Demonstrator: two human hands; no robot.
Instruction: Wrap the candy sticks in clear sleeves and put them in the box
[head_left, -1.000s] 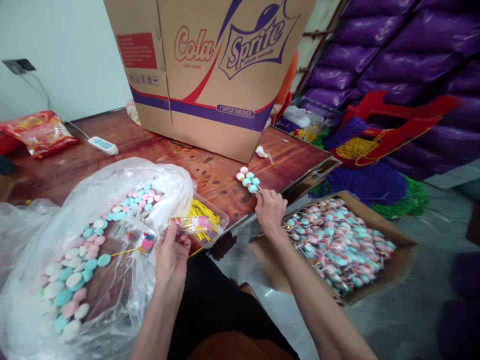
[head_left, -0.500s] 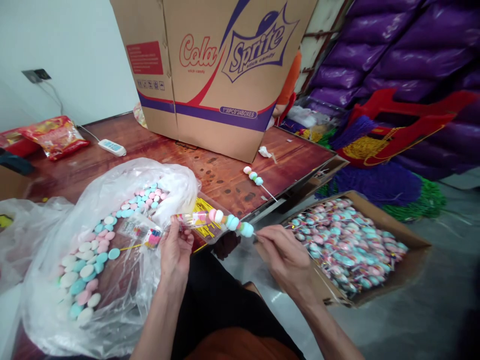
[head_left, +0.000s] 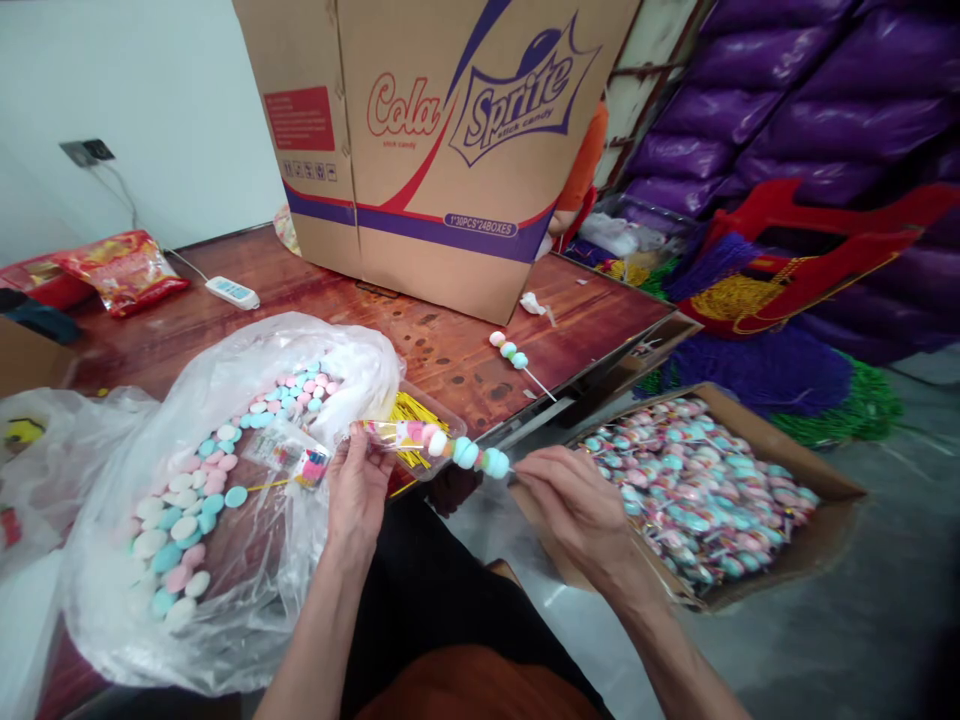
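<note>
**Candy skewer held between both hands at the table edge**

The left hand point(head_left: 358, 490) pinches the open end of a clear wrapper point(head_left: 390, 432) between thumb and fingertips. The right hand point(head_left: 574, 500) pinches the stick end of a candy skewer point(head_left: 465, 452), fingers closed on the stick just beside the last, blue piece. The skewer lies nearly level between the two hands, over the near edge of the table point(head_left: 450, 345). Its far pieces, pink and white, sit inside the wrapper; the two blue pieces near the right hand are outside it.

Behind the wrapper, a clear tray point(head_left: 431, 425) of yellow sticks point(head_left: 409, 415) rests on the table edge. To the left, a large clear bag point(head_left: 225, 600) holds loose pink, blue and white candy discs point(head_left: 187, 500). A small printed packet point(head_left: 289, 455) lies on the bag, just beside the left hand.

A second skewer point(head_left: 510, 355) lies on the table, well apart from the hands, near a large carton point(head_left: 450, 130) printed "Cola Sprite". A power strip point(head_left: 232, 292) and a red packet point(head_left: 124, 265) lie at the far left of the table.

On the floor to the right, an open box point(head_left: 832, 520) holds wrapped skewers point(head_left: 690, 490), just beside the right hand.
</note>
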